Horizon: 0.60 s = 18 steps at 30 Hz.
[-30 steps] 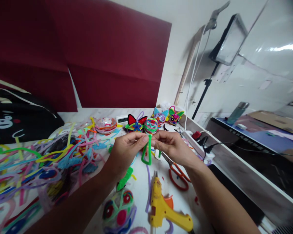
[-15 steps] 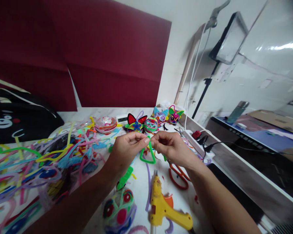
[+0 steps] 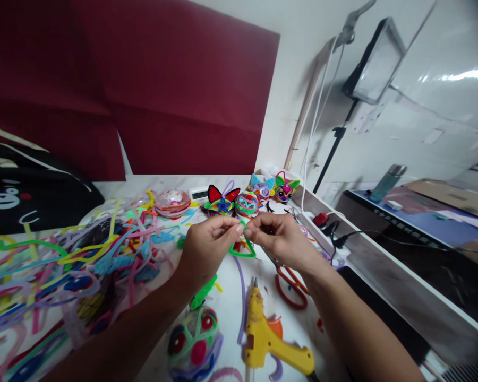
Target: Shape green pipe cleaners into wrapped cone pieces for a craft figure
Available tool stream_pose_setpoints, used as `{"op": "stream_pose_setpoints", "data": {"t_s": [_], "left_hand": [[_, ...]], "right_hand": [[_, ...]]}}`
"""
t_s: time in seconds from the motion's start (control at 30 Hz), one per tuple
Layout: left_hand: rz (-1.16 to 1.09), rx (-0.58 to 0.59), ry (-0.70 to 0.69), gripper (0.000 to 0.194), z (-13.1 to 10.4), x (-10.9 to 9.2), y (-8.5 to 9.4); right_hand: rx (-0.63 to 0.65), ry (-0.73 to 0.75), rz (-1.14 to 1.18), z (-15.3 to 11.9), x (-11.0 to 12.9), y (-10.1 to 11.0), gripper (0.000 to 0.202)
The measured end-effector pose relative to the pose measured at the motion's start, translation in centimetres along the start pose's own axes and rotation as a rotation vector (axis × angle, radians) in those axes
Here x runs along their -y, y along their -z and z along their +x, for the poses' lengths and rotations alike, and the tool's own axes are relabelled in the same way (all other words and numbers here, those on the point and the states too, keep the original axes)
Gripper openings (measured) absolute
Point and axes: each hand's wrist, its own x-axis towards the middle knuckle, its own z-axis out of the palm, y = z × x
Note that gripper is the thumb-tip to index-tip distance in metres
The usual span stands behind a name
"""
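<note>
A green pipe cleaner point(image 3: 245, 254), bent into a triangle, hangs between my two hands over the table. My left hand point(image 3: 214, 241) pinches its upper corner between thumb and fingers. From the other side, my right hand point(image 3: 276, 236) pinches the same corner, its fingertips almost touching the left thumb. Below my hands lie a yellow glue gun point(image 3: 258, 334), a purple pipe cleaner point(image 3: 241, 302) and red-handled scissors point(image 3: 290, 289), their blades partly under my right hand. Nearer me sits a clear ball point(image 3: 195, 345) decorated with coloured pipe cleaners, with a green pipe-cleaner piece point(image 3: 204, 293) just beyond it.
Loose pipe cleaners point(image 3: 83, 254) make a tangled heap on the left, before a black bag point(image 3: 35, 191). Several decorated balls point(image 3: 247, 204) stand at the back. On the right are a power strip point(image 3: 326, 233) with cables and the raised table edge point(image 3: 382, 270).
The green triangle has tipped upward, its lower side now higher and closer to my fingers. A green end below my right hand is no longer visible. Both hands stay nearly in place.
</note>
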Motion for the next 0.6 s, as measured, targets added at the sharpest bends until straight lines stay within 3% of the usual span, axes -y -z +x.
{"op": "stream_pose_setpoints", "data": {"t_s": [0.27, 0.6], "left_hand": [[0.075, 0.067, -0.016, 0.019, 0.35, 0.20, 0.66], [0.301, -0.003, -0.171, 0.016, 0.13, 0.67, 0.45]], "right_hand": [[0.003, -0.024, 0.003, 0.22, -0.22, 0.14, 0.026], [-0.110, 0.040, -0.203, 0.07, 0.01, -0.38, 0.008]]}}
